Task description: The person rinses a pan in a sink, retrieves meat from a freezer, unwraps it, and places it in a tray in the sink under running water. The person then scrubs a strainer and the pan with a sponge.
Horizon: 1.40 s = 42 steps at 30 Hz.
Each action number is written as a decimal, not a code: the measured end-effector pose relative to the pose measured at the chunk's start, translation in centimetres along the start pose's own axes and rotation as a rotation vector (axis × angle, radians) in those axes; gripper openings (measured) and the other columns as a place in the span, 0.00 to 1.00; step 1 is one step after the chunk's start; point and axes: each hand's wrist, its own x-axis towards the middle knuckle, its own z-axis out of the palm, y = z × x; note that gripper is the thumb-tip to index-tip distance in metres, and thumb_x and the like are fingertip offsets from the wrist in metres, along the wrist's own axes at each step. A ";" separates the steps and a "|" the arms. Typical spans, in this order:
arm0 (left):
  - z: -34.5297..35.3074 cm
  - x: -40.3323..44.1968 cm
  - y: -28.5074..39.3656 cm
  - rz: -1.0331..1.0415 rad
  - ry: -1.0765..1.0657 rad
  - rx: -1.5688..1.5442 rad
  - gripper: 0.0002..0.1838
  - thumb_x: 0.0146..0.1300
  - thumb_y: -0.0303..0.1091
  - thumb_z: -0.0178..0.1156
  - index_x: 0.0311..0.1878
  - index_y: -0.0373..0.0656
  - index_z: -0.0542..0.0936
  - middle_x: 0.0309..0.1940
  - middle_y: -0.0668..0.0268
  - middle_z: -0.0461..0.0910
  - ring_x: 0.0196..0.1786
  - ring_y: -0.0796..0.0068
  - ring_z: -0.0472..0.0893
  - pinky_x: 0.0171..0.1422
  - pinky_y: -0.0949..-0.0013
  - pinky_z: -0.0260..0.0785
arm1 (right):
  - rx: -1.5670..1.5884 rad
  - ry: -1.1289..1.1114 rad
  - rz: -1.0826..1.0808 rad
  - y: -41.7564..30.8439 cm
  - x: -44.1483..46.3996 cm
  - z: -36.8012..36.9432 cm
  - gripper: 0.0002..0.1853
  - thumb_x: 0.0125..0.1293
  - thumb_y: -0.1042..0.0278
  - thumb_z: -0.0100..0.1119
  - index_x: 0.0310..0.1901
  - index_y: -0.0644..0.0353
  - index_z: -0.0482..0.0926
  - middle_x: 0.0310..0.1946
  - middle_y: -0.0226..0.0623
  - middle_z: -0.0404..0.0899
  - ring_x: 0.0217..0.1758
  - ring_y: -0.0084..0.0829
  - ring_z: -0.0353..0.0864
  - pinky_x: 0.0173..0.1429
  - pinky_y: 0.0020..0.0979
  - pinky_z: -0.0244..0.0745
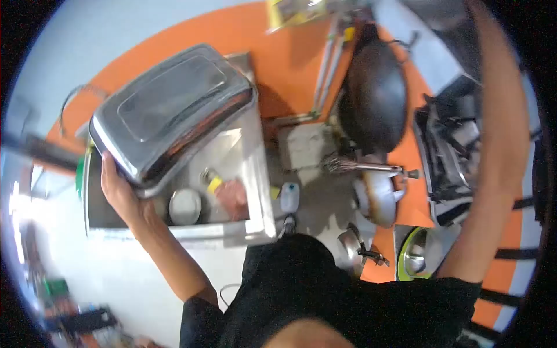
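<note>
Head-worn view, facing steeply down over sink (174, 233).

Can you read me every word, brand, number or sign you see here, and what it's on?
No text is readable anywhere.
Metal pan: a rounded outline, no legible lettering.
Yellow-edged item at the top: too blurred to read.
Small white container: too small and blurred.

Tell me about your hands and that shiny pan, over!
Left hand holding tilted metal pan above sink. Right hand out of view. White bowl and pinkish item sit inside sink, possibly in the way.
</note>
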 end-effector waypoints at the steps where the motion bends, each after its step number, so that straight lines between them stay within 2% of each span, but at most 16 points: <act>1: -1.6 -0.1 0.6 0.064 0.074 0.113 0.16 0.67 0.35 0.52 0.50 0.30 0.73 0.42 0.58 0.77 0.41 0.67 0.79 0.45 0.67 0.73 | -0.068 -0.035 0.063 -0.3 0.7 0.5 0.10 0.49 0.78 0.47 0.31 0.74 0.76 0.21 0.47 0.77 0.23 0.35 0.78 0.26 0.38 0.76; 2: -3.0 -0.5 1.0 0.062 0.096 0.133 0.16 0.66 0.36 0.53 0.49 0.30 0.73 0.40 0.59 0.78 0.41 0.69 0.79 0.44 0.69 0.73 | -0.129 0.041 -0.141 -0.1 -0.9 1.5 0.10 0.49 0.78 0.47 0.31 0.74 0.76 0.22 0.48 0.77 0.24 0.36 0.79 0.26 0.38 0.76; 4: -6.8 -0.5 1.8 0.100 0.126 0.227 0.16 0.65 0.36 0.56 0.48 0.32 0.73 0.39 0.60 0.78 0.39 0.74 0.79 0.40 0.72 0.74 | -0.247 0.150 -0.320 -0.6 -3.7 1.7 0.09 0.49 0.78 0.47 0.30 0.74 0.75 0.23 0.48 0.78 0.24 0.37 0.80 0.25 0.37 0.76; 8: -12.3 -1.7 3.5 0.166 0.139 0.505 0.17 0.63 0.34 0.59 0.49 0.33 0.73 0.38 0.59 0.78 0.37 0.76 0.77 0.40 0.74 0.71 | -0.225 -0.032 0.133 -0.7 -0.4 2.1 0.11 0.50 0.75 0.50 0.33 0.73 0.78 0.27 0.53 0.80 0.30 0.44 0.83 0.33 0.38 0.79; 10: -15.5 -2.3 4.0 0.098 0.123 0.578 0.18 0.62 0.34 0.60 0.49 0.32 0.73 0.37 0.61 0.77 0.37 0.77 0.76 0.41 0.76 0.69 | -0.232 -0.067 0.148 -0.9 0.2 2.9 0.12 0.50 0.74 0.50 0.34 0.72 0.78 0.30 0.54 0.79 0.33 0.45 0.82 0.37 0.39 0.78; 11: -17.5 -2.7 4.4 0.208 0.105 0.940 0.17 0.62 0.35 0.59 0.49 0.33 0.73 0.39 0.61 0.77 0.38 0.76 0.75 0.41 0.75 0.69 | -0.233 -0.050 0.089 -0.6 0.6 3.6 0.12 0.50 0.74 0.51 0.34 0.72 0.79 0.31 0.54 0.79 0.35 0.46 0.82 0.38 0.39 0.77; 12: -16.8 -3.5 4.1 0.123 0.140 0.713 0.18 0.62 0.36 0.58 0.51 0.33 0.72 0.41 0.59 0.77 0.38 0.72 0.76 0.39 0.72 0.70 | -0.259 -0.025 0.064 0.0 0.5 3.8 0.13 0.50 0.73 0.51 0.35 0.72 0.79 0.32 0.55 0.79 0.36 0.46 0.81 0.40 0.40 0.77; 13: -18.1 -3.8 4.3 0.037 0.114 0.777 0.21 0.63 0.37 0.58 0.54 0.32 0.71 0.45 0.56 0.76 0.42 0.69 0.76 0.41 0.70 0.72 | -0.290 -0.003 0.056 0.6 0.5 4.1 0.13 0.50 0.73 0.51 0.36 0.72 0.79 0.33 0.55 0.79 0.38 0.47 0.81 0.42 0.40 0.76; 14: -17.4 -4.3 3.7 0.039 0.204 0.756 0.24 0.63 0.38 0.58 0.56 0.31 0.69 0.46 0.55 0.75 0.44 0.67 0.77 0.42 0.69 0.73 | -0.328 0.012 0.057 1.3 0.3 4.3 0.14 0.50 0.72 0.51 0.36 0.71 0.79 0.34 0.56 0.79 0.39 0.47 0.81 0.43 0.40 0.76; 17: -20.8 -3.1 2.7 0.023 0.177 0.669 0.25 0.62 0.41 0.60 0.53 0.30 0.71 0.49 0.54 0.74 0.46 0.64 0.76 0.50 0.66 0.70 | -0.385 0.047 0.077 2.1 0.4 4.8 0.15 0.51 0.71 0.52 0.38 0.70 0.80 0.38 0.58 0.78 0.43 0.49 0.80 0.48 0.41 0.75; 21: -21.8 -2.8 1.6 0.005 0.140 0.602 0.26 0.62 0.43 0.60 0.52 0.28 0.71 0.49 0.54 0.74 0.46 0.65 0.75 0.52 0.65 0.67 | -0.379 0.063 0.124 1.1 -0.4 4.9 0.15 0.51 0.70 0.52 0.39 0.69 0.80 0.40 0.58 0.78 0.46 0.50 0.80 0.50 0.41 0.75; 25: -21.4 -2.7 0.6 -0.036 0.152 0.600 0.28 0.62 0.44 0.60 0.54 0.27 0.69 0.50 0.51 0.73 0.49 0.64 0.74 0.53 0.64 0.67 | -0.431 0.270 0.125 -0.4 -3.3 5.7 0.24 0.51 0.67 0.55 0.51 0.66 0.72 0.48 0.52 0.74 0.55 0.50 0.72 0.54 0.48 0.71; 26: -21.3 -2.6 0.2 -0.059 0.159 0.585 0.29 0.62 0.44 0.60 0.55 0.27 0.69 0.50 0.51 0.73 0.49 0.63 0.74 0.53 0.64 0.67 | -0.441 0.247 0.184 0.6 -2.2 6.9 0.29 0.50 0.63 0.59 0.55 0.62 0.67 0.50 0.47 0.69 0.58 0.48 0.67 0.55 0.57 0.67; 30: -21.4 -2.1 -1.6 -0.052 0.168 0.559 0.30 0.61 0.42 0.61 0.58 0.30 0.67 0.52 0.51 0.72 0.48 0.61 0.76 0.50 0.61 0.71 | -0.442 0.368 0.196 -0.3 -3.5 7.4 0.29 0.50 0.57 0.61 0.55 0.57 0.69 0.52 0.42 0.69 0.60 0.46 0.64 0.55 0.66 0.60; 36: -20.0 -2.3 -2.7 -0.045 0.101 0.577 0.27 0.60 0.41 0.62 0.55 0.30 0.69 0.48 0.53 0.73 0.47 0.65 0.74 0.52 0.64 0.68 | -0.445 0.386 0.165 -0.1 -3.4 7.4 0.29 0.51 0.56 0.61 0.54 0.57 0.69 0.52 0.42 0.69 0.60 0.45 0.63 0.57 0.67 0.56; 42: -18.4 -2.6 -3.2 -0.049 0.126 0.555 0.26 0.61 0.43 0.61 0.52 0.28 0.70 0.47 0.53 0.74 0.46 0.66 0.74 0.51 0.65 0.68 | -0.441 0.385 0.187 0.2 -2.6 7.5 0.24 0.53 0.53 0.58 0.48 0.58 0.74 0.48 0.44 0.75 0.55 0.44 0.71 0.58 0.65 0.54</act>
